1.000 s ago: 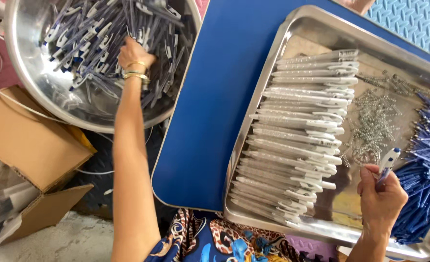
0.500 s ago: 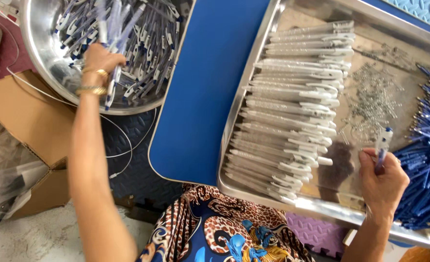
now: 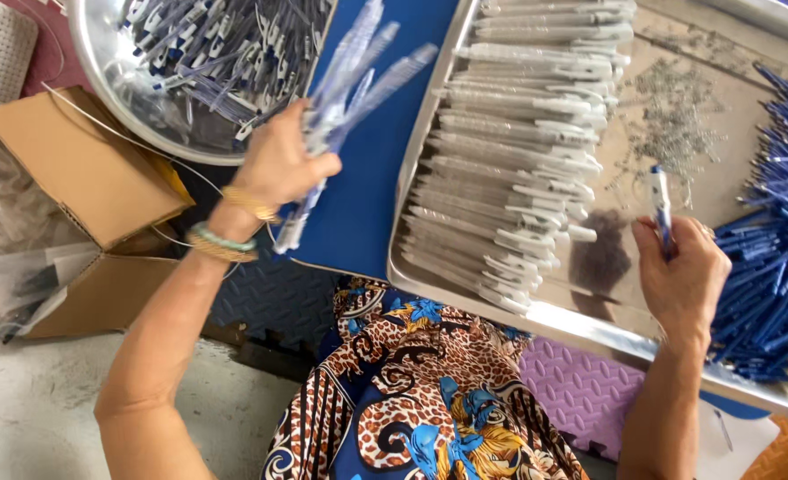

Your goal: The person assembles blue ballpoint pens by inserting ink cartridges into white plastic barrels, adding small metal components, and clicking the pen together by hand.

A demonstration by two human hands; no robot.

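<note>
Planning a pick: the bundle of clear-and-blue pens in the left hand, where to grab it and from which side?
Grip the bundle of clear-and-blue pens just above the left hand, from the steel-tray side. There the pens still lie close together; farther up they fan apart, and the lower ends are covered by the fingers.

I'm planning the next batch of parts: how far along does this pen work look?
Done: a row of pale pen bodies is laid out in the steel tray. In hand: the left hand holds a bunch of pens, and the right hand grips one blue pen. Left: many pens in the round bowl and a blue pile.
</note>
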